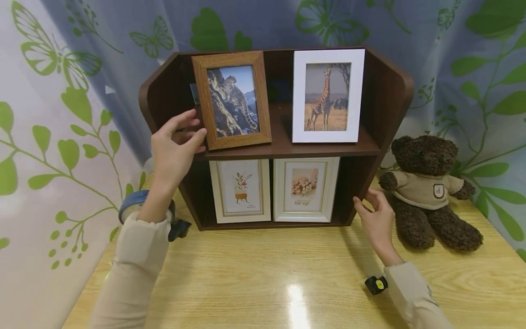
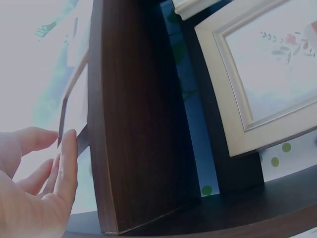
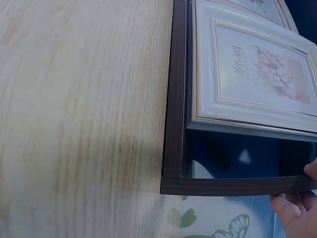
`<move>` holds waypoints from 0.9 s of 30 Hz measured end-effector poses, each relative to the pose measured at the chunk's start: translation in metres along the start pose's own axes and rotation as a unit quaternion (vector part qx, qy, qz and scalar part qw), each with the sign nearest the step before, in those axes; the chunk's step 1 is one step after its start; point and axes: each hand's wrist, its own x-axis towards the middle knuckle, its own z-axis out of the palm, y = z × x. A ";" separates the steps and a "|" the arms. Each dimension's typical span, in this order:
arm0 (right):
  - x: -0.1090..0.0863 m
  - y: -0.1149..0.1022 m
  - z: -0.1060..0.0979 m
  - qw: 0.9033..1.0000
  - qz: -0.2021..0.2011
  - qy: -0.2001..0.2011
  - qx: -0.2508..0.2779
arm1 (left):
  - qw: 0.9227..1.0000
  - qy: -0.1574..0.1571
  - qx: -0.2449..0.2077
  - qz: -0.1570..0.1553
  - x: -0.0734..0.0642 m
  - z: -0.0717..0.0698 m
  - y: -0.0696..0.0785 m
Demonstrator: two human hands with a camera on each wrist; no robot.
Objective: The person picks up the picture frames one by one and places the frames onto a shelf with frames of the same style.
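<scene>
A dark brown two-tier shelf (image 1: pixel 328 150) stands on the table. Leaning on its upper tier is a brown wooden picture frame (image 1: pixel 232 100) with a snow leopard photo, slightly tilted. My left hand (image 1: pixel 174 146) pinches this frame at its lower left edge; in the left wrist view the frame's thin edge (image 2: pixel 65 106) comes down between the fingertips. With the right hand (image 1: pixel 377 221) I grip the shelf's right side panel low down, thumb on the inner side and fingers outside, as the right wrist view also shows.
Right of the leopard frame stands a white frame (image 1: pixel 326 96) with a giraffe photo. Two cream frames, one with a plant print (image 1: pixel 240 192) and one with flowers (image 1: pixel 306 191), stand below. A brown teddy bear (image 1: pixel 427 192) sits to the right. Leaf-patterned curtains (image 1: pixel 267 23) hang behind.
</scene>
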 end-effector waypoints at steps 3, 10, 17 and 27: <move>0.000 0.000 -0.001 1.000 -0.002 -0.001 0.002 | 1.000 0.002 -0.013 0.003 -0.009 -0.001 -0.002; -0.001 -0.001 -0.003 1.000 0.004 -0.007 0.005 | 1.000 0.005 -0.012 -0.001 -0.034 -0.008 -0.004; 0.001 -0.004 -0.006 1.000 0.013 -0.025 -0.006 | 1.000 -0.013 0.015 -0.023 -0.060 -0.017 -0.022; 0.005 -0.010 -0.033 0.989 0.009 -0.117 -0.088 | 0.993 -0.054 0.089 -0.057 -0.088 -0.043 -0.060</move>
